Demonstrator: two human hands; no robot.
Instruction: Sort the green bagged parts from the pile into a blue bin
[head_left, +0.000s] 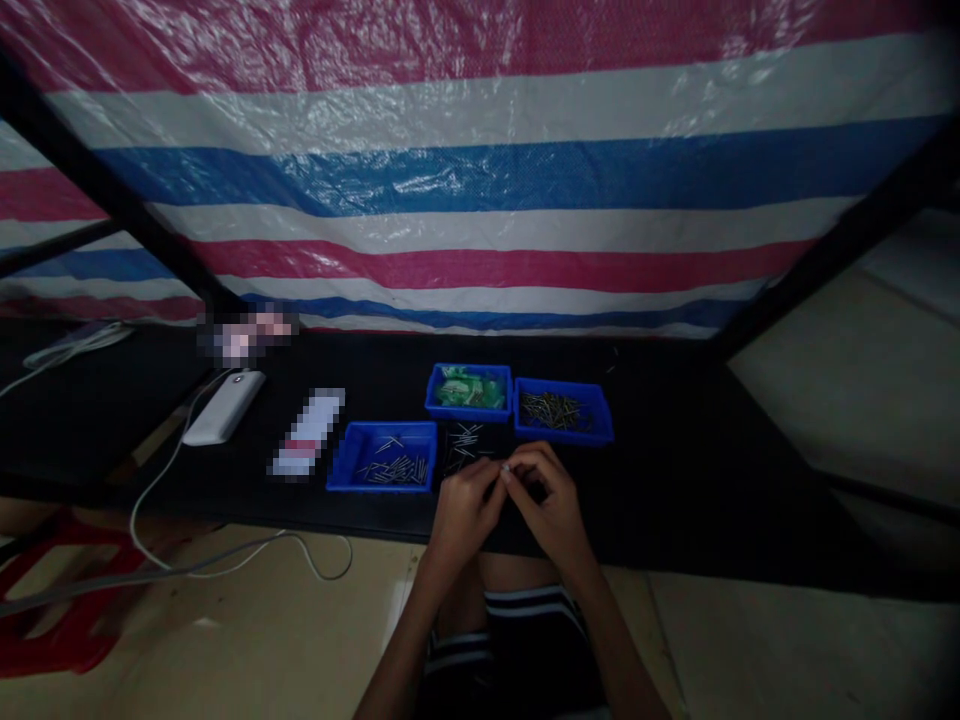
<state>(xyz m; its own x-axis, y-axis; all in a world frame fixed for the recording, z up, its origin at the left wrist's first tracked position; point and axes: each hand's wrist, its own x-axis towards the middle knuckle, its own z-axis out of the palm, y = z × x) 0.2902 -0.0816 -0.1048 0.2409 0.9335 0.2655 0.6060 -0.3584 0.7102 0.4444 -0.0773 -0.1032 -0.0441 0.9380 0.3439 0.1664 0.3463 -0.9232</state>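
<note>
My left hand (469, 508) and my right hand (547, 495) meet fingertip to fingertip above the front part of the black table. Both are closed in a pinch around something tiny and pale, too small and dim to name. Just beyond my left hand, several thin metal pins (463, 440) lie loose on the dark surface. To the left, a blue tray (337, 470) holds many similar silvery pins. Past my right hand, another blue tray (604, 428) contains brownish, screw-like pieces. A third blue tray (469, 412) behind the loose pins carries small green-and-clear plastic packets.
A white power bank (225, 408) with a cable (157, 480) lies on the left of the black table (675, 480). Beside it is a blurred-out flat object (309, 432). Striped sheeting (480, 180) hangs behind, between dark frame bars. A red stool (75, 640) stands at lower left.
</note>
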